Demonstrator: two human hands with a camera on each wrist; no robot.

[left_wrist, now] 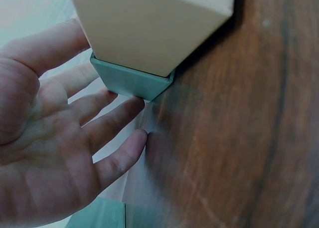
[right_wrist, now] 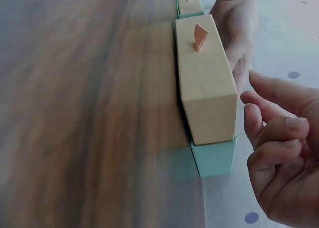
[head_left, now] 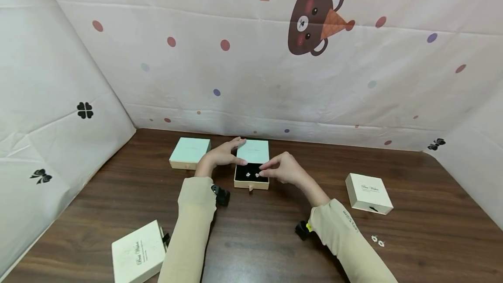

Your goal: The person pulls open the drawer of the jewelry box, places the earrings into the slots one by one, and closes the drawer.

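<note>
A jewelry box with a mint-green sleeve (head_left: 253, 151) has its cream drawer (head_left: 251, 184) pulled out toward me. Two small flower-shaped earrings sit on the black lining (head_left: 242, 170): a left earring (head_left: 248, 174) and a right earring (head_left: 257, 175). My left hand (head_left: 223, 155) rests at the box's left side, fingers extended along the sleeve and thumb at the drawer's edge. From the right, my right hand (head_left: 284, 169) reaches over the drawer, thumb and index fingertips right at the right earring. Its other fingers (right_wrist: 271, 153) are curled. Whether it pinches the earring I cannot tell.
A second mint-green box (head_left: 191, 150), closed, stands left of my left hand. One white box (head_left: 369, 192) is at the right, another white box (head_left: 138, 252) at the front left. Two loose flower-shaped earrings (head_left: 378, 241) lie right of my right sleeve. White patterned cloth (head_left: 220, 73) walls the table's back.
</note>
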